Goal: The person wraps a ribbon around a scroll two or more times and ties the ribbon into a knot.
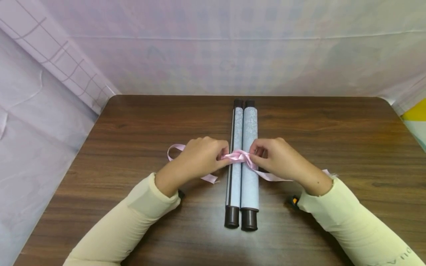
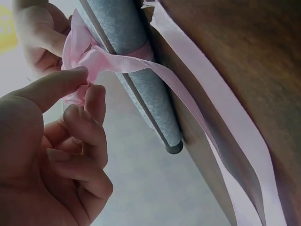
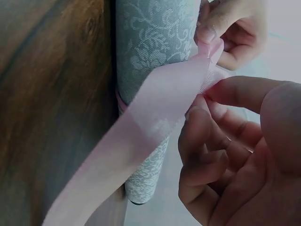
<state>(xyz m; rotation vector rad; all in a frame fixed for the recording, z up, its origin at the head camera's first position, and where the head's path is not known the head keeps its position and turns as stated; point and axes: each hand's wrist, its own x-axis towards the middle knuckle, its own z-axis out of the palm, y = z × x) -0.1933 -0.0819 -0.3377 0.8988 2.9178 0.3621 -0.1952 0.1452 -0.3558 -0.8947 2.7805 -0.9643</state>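
Note:
A hanging scroll [image 1: 250,188], pale blue with a floral pattern, lies lengthwise on the table as two rolls side by side with dark end knobs [image 1: 249,219]. Round its middle passes a pink satin ribbon [image 1: 237,156], twisted into a knot on top. My left hand [image 1: 203,158] pinches the ribbon between thumb and forefinger at the knot's left side. From the right, the thumb and fingers of my right hand [image 1: 279,158] pinch it too. One loose tail [image 2: 188,101] trails left past the left wrist; another ribbon tail [image 3: 127,136] runs right under the right forearm.
The brown wood-grain table [image 1: 133,122] reaches back to a pale checked cloth wall [image 1: 226,55]. Small dark wrist devices show by both cuffs, the right one [image 1: 294,201] with an orange spot. White cloth [image 1: 30,147] hangs beyond the left table edge.

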